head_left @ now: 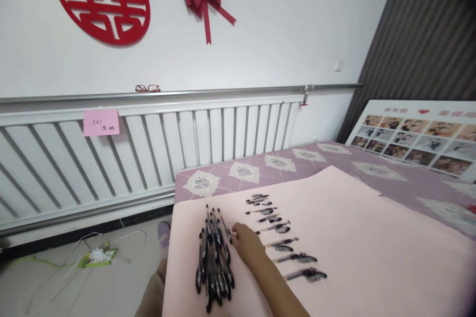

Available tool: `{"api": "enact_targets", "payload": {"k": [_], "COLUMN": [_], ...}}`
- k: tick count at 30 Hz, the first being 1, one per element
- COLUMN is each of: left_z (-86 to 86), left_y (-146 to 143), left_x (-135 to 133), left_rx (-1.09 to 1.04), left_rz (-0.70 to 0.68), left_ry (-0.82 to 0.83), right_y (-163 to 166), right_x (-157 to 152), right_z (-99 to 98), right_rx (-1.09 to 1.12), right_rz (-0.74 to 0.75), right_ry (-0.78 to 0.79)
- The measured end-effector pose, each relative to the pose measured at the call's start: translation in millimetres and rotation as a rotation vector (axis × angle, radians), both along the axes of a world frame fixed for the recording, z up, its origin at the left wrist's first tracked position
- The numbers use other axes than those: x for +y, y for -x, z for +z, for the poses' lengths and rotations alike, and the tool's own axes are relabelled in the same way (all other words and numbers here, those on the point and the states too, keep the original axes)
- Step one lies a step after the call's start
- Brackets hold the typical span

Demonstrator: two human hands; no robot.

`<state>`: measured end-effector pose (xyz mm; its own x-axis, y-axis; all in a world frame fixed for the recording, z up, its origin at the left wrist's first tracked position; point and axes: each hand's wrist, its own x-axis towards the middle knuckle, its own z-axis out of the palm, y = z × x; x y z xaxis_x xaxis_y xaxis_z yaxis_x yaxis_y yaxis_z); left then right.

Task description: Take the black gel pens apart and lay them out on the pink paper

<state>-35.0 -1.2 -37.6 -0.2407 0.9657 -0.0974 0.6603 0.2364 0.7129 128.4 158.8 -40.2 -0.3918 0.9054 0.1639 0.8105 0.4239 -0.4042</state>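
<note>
My right hand (247, 242) reaches in from the lower edge, with its fingers curled together at the capped end of a black gel pen (225, 225). That pen lies slanted on the right side of a pile of black-capped clear pens (214, 262). Pens in the pile overlap and point roughly away from me. Right of my hand and forearm runs a column of several pens laid crosswise, among them a near pen (307, 275) and a far pen (258, 198). My forearm covers the left ends of some of them. My left hand is out of view.
A pale pink sheet (353, 237) covers the near part of a purple patterned bed (275, 162). Behind stand a white radiator (215, 133) and a photo board (416, 133). On the floor at left are a power strip (97, 257) with cables and a slipper (163, 234).
</note>
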Motion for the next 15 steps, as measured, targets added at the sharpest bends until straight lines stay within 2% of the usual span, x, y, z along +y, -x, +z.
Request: {"api": "enact_targets", "payload": {"k": [3, 8, 12, 15], "left_z": [10.7, 14.2, 13.0, 2.1], "left_y": [18.2, 31.6, 42.0, 36.1], "left_x": [7.4, 6.6, 9.5, 12.2], "left_rx": [-0.026, -0.105, -0.356, -0.586], "left_rz": [-0.004, -0.008, -0.026, -0.020], "left_ry": [-0.025, -0.041, 0.013, 0.030], "right_y": [20.9, 35.4, 33.5, 26.0], "right_x": [14.5, 25.8, 23.1, 3.5], "right_z": [-12.4, -21.9, -13.1, -1.0], "right_rx": [-0.074, -0.110, -0.022, 0.111], "right_rz": [-0.048, -0.114, -0.141, -0.127], "right_ry": [0.048, 0.140, 0.185, 0.215]}}
